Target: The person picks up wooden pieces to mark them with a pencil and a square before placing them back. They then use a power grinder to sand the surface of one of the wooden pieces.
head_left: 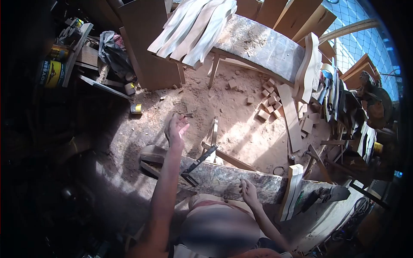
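Note:
My left hand (176,129) is raised with its fingers spread and nothing in it, above the sawdust-covered floor (232,124). My right hand (247,192) rests with its fingertips on the worn workbench top (223,180) and holds nothing that I can see. A black try square (195,167) with a yellow mark lies on the bench between my two hands, nearer my left forearm. A pale board (292,191) leans on edge against the bench to the right of my right hand.
A dark power tool (317,196) lies on the bench's right end. Small wood blocks (269,103) and a plank (290,116) litter the floor. A second bench (262,45) at the back carries curved slats (193,30). Paint cans (53,73) stand at left.

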